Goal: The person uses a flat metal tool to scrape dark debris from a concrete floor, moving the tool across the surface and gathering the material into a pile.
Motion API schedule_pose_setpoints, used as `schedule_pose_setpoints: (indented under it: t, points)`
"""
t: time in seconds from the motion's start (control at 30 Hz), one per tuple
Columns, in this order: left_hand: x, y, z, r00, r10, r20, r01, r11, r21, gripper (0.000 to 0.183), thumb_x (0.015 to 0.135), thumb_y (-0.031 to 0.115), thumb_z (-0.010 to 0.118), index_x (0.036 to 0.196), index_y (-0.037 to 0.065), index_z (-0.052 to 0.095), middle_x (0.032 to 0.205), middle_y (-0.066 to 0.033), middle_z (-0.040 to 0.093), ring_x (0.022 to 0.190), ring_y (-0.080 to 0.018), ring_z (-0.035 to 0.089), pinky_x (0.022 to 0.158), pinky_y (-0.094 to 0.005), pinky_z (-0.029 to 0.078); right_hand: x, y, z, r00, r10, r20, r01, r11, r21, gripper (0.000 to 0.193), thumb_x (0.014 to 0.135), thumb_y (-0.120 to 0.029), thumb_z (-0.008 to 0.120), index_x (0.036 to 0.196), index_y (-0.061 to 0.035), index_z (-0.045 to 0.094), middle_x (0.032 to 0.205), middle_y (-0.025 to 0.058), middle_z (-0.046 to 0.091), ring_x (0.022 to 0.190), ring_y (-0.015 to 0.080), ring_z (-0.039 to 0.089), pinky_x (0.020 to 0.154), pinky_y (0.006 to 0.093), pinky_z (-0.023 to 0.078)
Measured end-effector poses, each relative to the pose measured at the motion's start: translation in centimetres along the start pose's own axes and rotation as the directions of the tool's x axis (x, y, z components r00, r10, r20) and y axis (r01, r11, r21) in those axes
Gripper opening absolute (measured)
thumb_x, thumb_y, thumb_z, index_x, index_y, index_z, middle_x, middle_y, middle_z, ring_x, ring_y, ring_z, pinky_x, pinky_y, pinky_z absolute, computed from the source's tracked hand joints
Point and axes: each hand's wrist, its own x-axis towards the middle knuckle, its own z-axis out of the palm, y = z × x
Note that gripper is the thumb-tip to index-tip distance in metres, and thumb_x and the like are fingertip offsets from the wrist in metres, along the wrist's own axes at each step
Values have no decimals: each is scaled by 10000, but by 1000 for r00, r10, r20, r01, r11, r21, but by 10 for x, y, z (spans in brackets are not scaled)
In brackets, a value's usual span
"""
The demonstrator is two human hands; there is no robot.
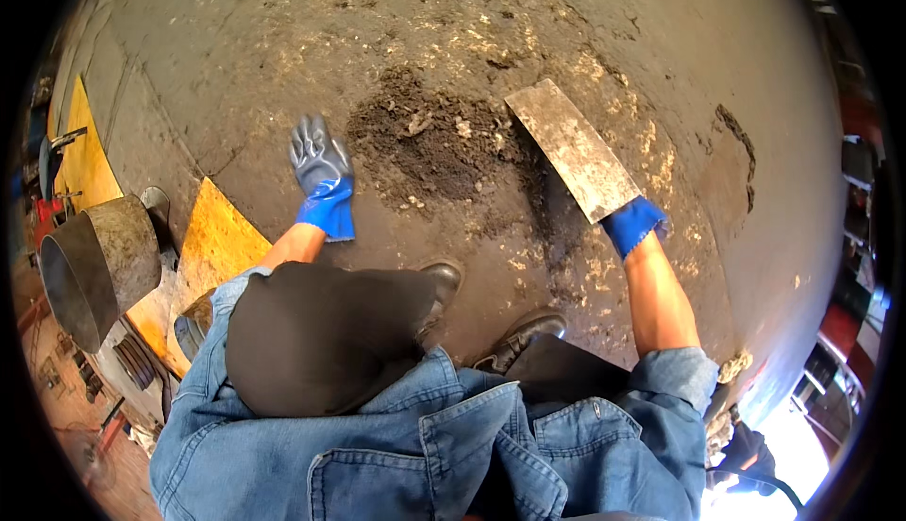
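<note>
My left hand, in a blue glove with a dark grey coated palm area, lies with its fingers stretched out over the brown ground, left of a heap of dark, crumbly soil. It holds nothing. My right hand, in a blue glove, grips a flat rectangular metal trowel by its near end. The blade hides most of those fingers. Pale dried dirt coats the blade, which slants up and left, its far corner beside the right edge of the soil heap.
A short, wide metal pipe and yellow boards lie at the left. My dark shoes stand between my arms, near the soil. A smooth grey curved surface rises at the right, with a cable at the lower right.
</note>
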Motion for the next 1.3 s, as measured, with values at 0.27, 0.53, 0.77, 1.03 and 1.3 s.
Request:
schedule_pose_setpoints:
  t: [0.27, 0.53, 0.77, 1.03, 1.3]
  points:
    - [6, 5, -1, 1000, -16, 11, 16, 999, -28, 548, 952, 261, 562, 1452, 55, 479, 1520, -237, 442, 1415, -441, 395, 1181, -533, 289, 2, -1, 0, 1000, -5, 21, 6, 1000, -15, 390, 1031, -345, 501, 1325, -116, 616, 1245, 59, 652, 1093, 238, 604, 904, 355, 509]
    - [11, 11, -1, 1000, 6, 27, -5, 999, -36, 541, 939, 266, 587, 1426, 54, 484, 1506, -236, 445, 1407, -445, 387, 1174, -558, 278, 62, -41, 15, 999, -40, 18, 41, 999, -10, 387, 1033, -347, 498, 1319, -115, 618, 1234, 53, 655, 1085, 232, 603, 901, 351, 507]
    - [10, 5, -7, 1000, -6, 18, 7, 997, -82, 557, 927, 254, 603, 1437, 62, 484, 1509, -240, 441, 1427, -441, 359, 1183, -559, 257, 26, -8, -16, 1000, 4, 15, -3, 999, -34, 386, 1035, -348, 495, 1315, -114, 619, 1225, 49, 658, 1077, 227, 602, 898, 348, 506]
    - [11, 5, 3, 1000, -11, 13, 12, 995, -104, 558, 919, 261, 605, 1431, 67, 496, 1503, -232, 453, 1422, -436, 373, 1187, -559, 255, 52, -18, -11, 1000, -20, 17, 21, 999, -36, 384, 1038, -350, 492, 1310, -112, 621, 1215, 43, 661, 1069, 221, 601, 894, 344, 505]
    - [8, 3, 2, 1000, -10, -9, 10, 998, -68, 544, 921, 267, 603, 1414, 60, 503, 1508, -233, 451, 1415, -435, 384, 1179, -555, 270, 40, -16, 4, 1000, -10, 3, 10, 1000, -1, 382, 1040, -351, 488, 1305, -111, 623, 1204, 38, 664, 1061, 215, 600, 891, 340, 503]
